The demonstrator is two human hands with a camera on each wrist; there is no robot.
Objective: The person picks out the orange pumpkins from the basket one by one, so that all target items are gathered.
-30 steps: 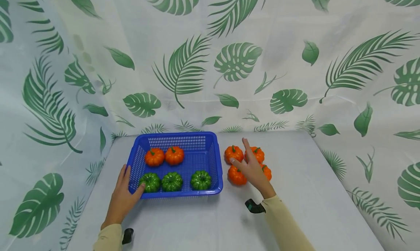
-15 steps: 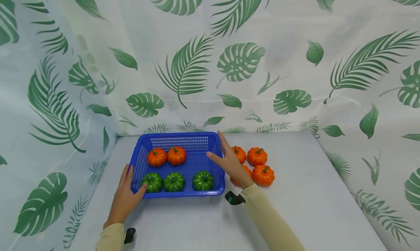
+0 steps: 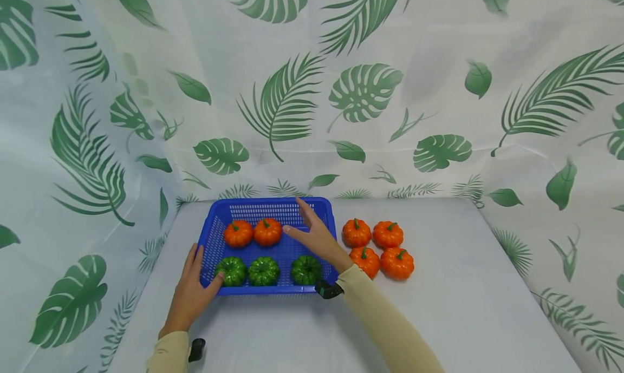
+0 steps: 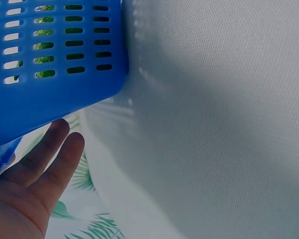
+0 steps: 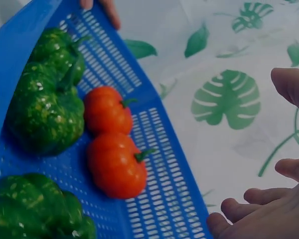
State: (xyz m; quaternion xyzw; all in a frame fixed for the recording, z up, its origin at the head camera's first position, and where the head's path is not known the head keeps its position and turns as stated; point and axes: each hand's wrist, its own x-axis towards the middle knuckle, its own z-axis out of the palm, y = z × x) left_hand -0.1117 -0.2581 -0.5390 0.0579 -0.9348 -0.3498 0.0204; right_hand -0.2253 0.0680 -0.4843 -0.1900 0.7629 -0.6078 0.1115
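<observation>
Blue plastic everywhere in the middle of the worktop (image 3: 468, 308): that is the basket (image 3: 270, 290), slotted walls and all, and the left hand (image 3: 190, 297) has its near left corner, fingers along the outside, thumb over the rim. The thumb tip lies right by the left green pumpkin (image 3: 232, 271); whether they touch, you cannot tell.

Now the right hand (image 3: 319, 237), up above the basket's right half, fingers spread, grasping nothing at all! From the head camera its thumb seems almost against an orange pumpkin, but the right wrist view shows clear space between them.

Inside, then: two orange pumpkins side by side towards the back left, the left one (image 3: 238, 233) and the right one (image 3: 267, 231). Along the front, three green ones, the middle green pumpkin (image 3: 264, 271) close to its left neighbour and the right green pumpkin (image 3: 306, 270) sitting apart.

And outside, just right of the basket, four more orange pumpkins in a two-by-two cluster: back left (image 3: 357, 233), back right (image 3: 388, 234), front right (image 3: 397, 263), and front left (image 3: 366, 262), partly hidden by the right wrist. Leaf-print sheeting (image 3: 297, 170) hangs behind it all.
</observation>
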